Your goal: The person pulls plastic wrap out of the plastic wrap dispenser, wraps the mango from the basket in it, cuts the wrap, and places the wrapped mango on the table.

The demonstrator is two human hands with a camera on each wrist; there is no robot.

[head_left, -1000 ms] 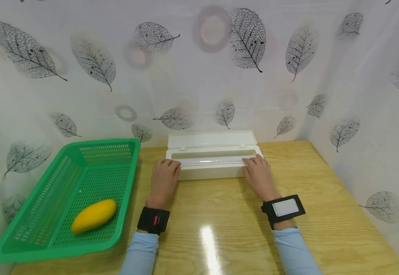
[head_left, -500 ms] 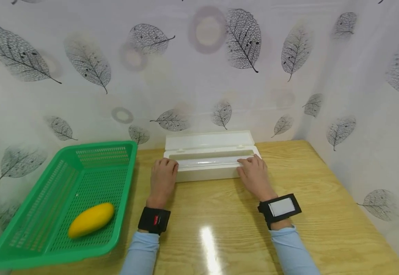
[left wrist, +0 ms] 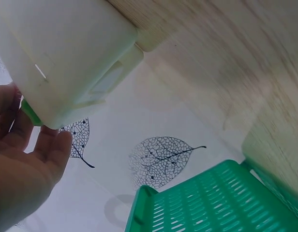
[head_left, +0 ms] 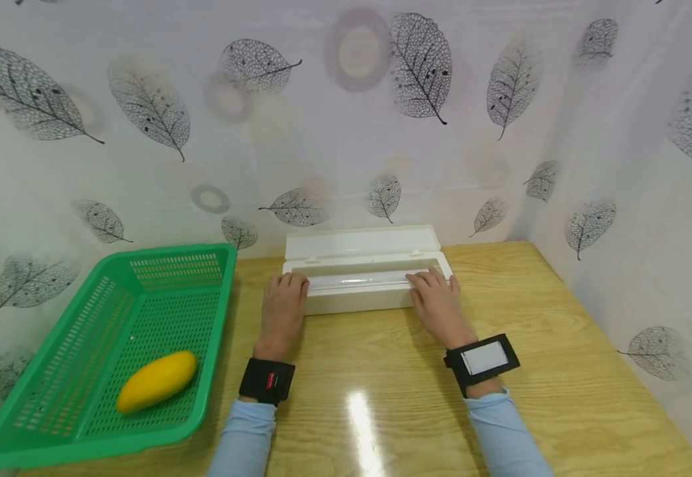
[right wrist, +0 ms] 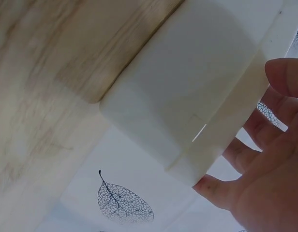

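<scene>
A white cling film dispenser (head_left: 357,302) stands at the back of the table, its lid (head_left: 363,243) raised. A roll of clear film (head_left: 357,279) lies along the inside. My left hand (head_left: 283,311) holds the left end, its fingers bent over the top edge. In the left wrist view, a small green piece (left wrist: 31,113) shows between those fingers and the box. My right hand (head_left: 438,308) grips the front rim near the right end, thumb at the film. The right wrist view shows its thumb on the front side and fingertips hidden behind the edge.
A green plastic basket (head_left: 219,331) stands on the left of the wooden table (head_left: 334,371), with a yellow mango-shaped fruit (head_left: 157,382) in it. A curtain with leaf prints (head_left: 322,132) hangs directly behind the dispenser and along the sides.
The right hand has shifted slightly left along the dispenser's rim, its fingers changing position there. The left hand stays at the left end. The whole head view has shifted a little.
</scene>
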